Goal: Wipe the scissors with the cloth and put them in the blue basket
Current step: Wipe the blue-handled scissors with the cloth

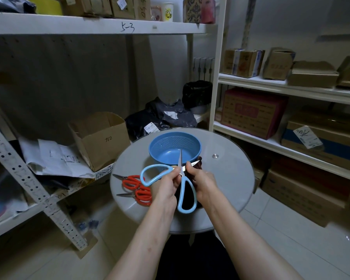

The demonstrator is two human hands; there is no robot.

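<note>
**Open scissors held just short of the basket**

The blue-handled scissors (184,182) are up off the glass table (230,178), spread wide between both hands. The left hand (166,186) pinches them near the pivot. The right hand (202,182) has its fingers curled round a dark cloth (188,196) folded over one blade, whose tip pokes out to the right. The other blade points straight away from the person, its tip over the near rim of the blue basket (156,142). The basket sits directly ahead of the knuckles, close by. I would guess wiping is under way. The drop needs only a short push forward by the left hand. Two red scissors (137,188) lie on the table to the left.
</note>
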